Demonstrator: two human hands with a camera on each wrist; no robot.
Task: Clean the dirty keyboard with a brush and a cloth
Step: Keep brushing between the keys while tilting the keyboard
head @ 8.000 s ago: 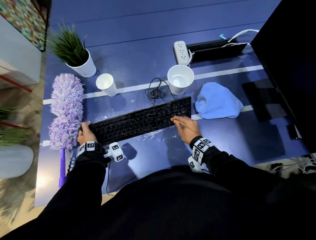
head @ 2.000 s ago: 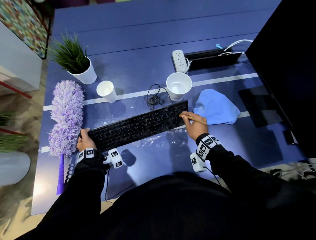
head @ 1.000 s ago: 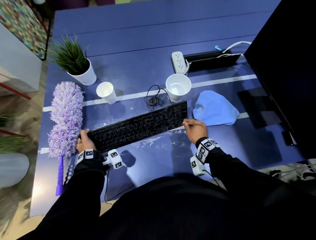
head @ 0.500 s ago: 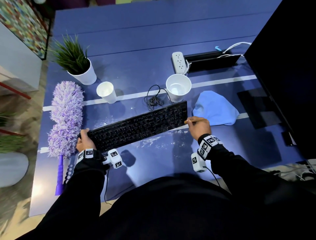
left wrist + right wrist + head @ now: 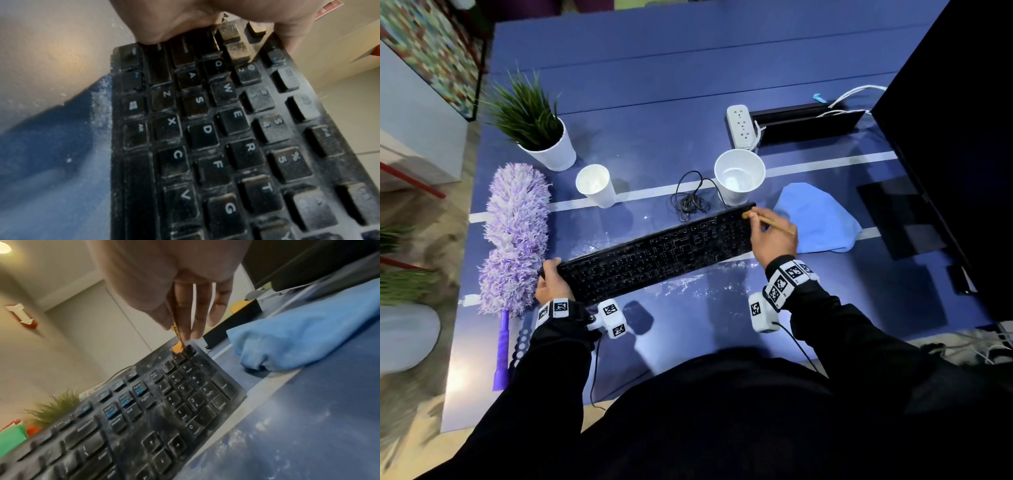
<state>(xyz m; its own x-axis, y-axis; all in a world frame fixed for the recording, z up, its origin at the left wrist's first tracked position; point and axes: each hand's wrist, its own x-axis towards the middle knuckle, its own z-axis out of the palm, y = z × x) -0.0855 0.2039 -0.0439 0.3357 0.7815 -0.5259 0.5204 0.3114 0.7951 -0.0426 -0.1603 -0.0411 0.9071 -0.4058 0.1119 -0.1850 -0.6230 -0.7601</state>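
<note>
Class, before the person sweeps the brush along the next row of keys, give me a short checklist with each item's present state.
1. Left hand holds the keyboard steady at its left end: ok.
2. Right hand grips the brush: ok.
3. Bristles on the keys at the far right corner: ok.
4. Blue cloth lies within reach beside the keyboard: ok.
5. Keys free of dust: not ok.
6. Brush bristles clean: cannot tell.
</note>
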